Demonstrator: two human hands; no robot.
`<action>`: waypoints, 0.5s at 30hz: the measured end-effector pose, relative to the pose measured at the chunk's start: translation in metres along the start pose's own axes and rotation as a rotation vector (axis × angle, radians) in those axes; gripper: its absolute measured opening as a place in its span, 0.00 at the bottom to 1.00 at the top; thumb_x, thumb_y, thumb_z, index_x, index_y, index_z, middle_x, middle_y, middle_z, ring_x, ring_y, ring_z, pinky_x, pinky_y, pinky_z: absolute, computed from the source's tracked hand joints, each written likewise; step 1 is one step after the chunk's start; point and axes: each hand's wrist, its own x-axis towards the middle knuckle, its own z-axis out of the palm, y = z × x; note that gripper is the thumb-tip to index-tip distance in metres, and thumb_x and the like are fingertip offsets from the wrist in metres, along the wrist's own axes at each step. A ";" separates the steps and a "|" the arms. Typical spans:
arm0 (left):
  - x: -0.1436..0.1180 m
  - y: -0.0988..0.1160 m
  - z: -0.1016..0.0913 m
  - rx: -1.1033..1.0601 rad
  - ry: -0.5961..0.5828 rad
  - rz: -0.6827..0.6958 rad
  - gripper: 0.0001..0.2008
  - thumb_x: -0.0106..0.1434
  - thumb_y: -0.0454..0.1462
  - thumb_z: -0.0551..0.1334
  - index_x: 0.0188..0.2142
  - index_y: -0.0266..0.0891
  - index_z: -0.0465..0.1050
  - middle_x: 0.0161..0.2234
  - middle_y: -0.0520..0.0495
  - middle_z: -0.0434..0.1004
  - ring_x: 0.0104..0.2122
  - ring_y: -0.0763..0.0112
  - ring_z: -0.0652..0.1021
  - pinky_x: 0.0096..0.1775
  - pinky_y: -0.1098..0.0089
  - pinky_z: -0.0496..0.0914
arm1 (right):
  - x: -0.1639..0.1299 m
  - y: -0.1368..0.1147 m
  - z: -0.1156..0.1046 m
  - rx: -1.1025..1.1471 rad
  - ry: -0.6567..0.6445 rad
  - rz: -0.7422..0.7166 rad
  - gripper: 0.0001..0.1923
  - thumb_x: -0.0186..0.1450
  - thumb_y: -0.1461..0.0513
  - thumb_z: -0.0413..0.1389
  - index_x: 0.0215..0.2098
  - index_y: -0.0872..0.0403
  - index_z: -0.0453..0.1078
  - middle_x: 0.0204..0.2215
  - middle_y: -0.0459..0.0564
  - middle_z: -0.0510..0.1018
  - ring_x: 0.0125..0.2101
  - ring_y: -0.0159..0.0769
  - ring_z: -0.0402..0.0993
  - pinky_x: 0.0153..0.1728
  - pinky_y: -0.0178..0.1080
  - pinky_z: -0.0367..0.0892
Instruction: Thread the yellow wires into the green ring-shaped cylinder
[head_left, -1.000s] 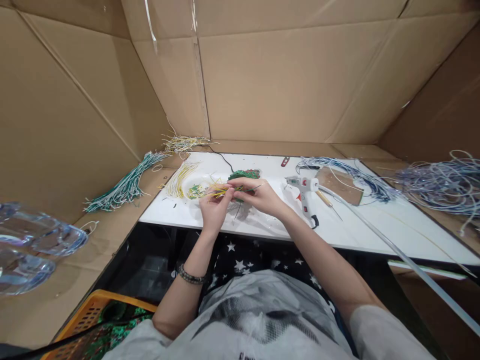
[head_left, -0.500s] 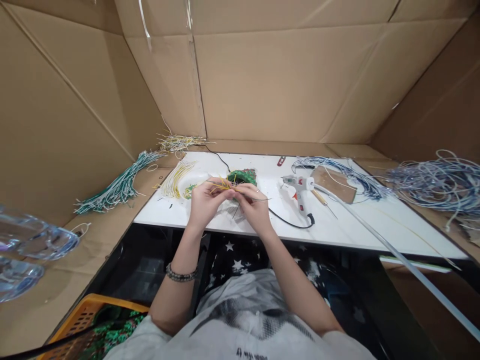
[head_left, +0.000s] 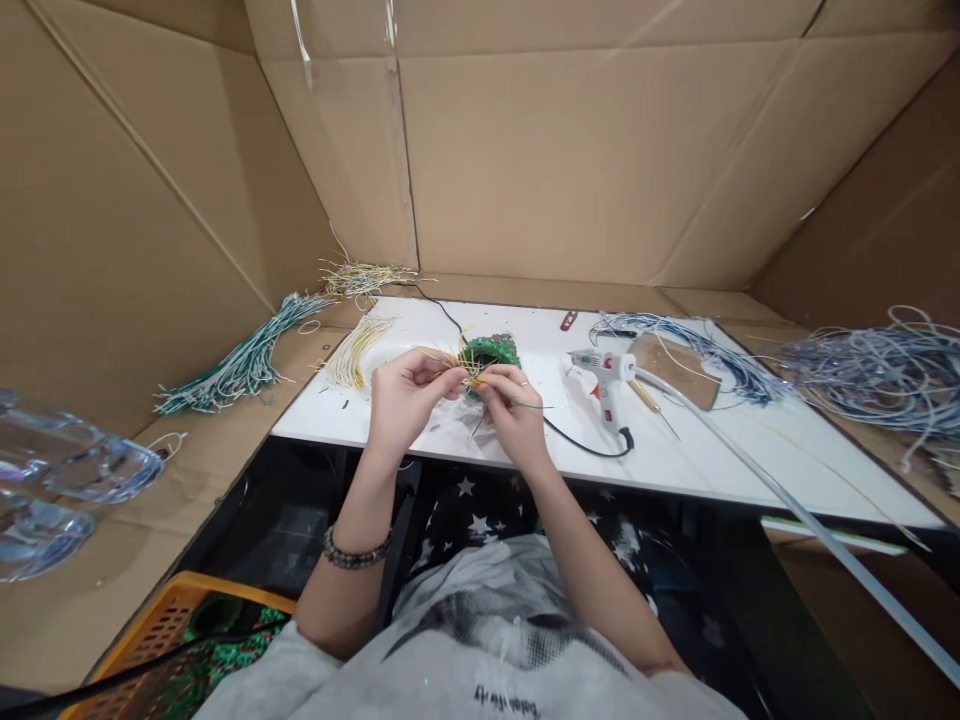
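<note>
Left hand and right hand met fingertip to fingertip over the white board, both pinching thin yellow wires just before the green piece.

- The person wore a pale grey T-shirt with short sleeves, so both forearms were bare.
- A dark, smudged print covered the shirt's chest, and a line of small black lettering ran below it, too small to read.
- A bracelet of dark, rounded beads circled the left wrist.
- The left hand was bare.
- The right hand carried a thin ring on one finger.
- Dark fabric with white stars covered the lap.
</note>
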 end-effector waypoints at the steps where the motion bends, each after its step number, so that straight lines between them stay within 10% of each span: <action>1: 0.000 0.001 0.000 0.003 0.013 -0.007 0.17 0.47 0.44 0.79 0.26 0.37 0.77 0.25 0.47 0.82 0.23 0.65 0.83 0.28 0.67 0.80 | 0.000 0.000 0.000 0.001 0.001 0.005 0.14 0.69 0.51 0.58 0.35 0.51 0.78 0.40 0.51 0.76 0.20 0.25 0.65 0.18 0.35 0.68; 15: -0.007 0.022 -0.028 0.398 -0.121 0.124 0.05 0.60 0.38 0.70 0.30 0.38 0.82 0.25 0.49 0.83 0.24 0.68 0.81 0.29 0.71 0.76 | -0.001 0.002 0.000 0.046 0.013 0.002 0.14 0.69 0.53 0.58 0.33 0.52 0.77 0.40 0.51 0.77 0.19 0.24 0.66 0.18 0.35 0.68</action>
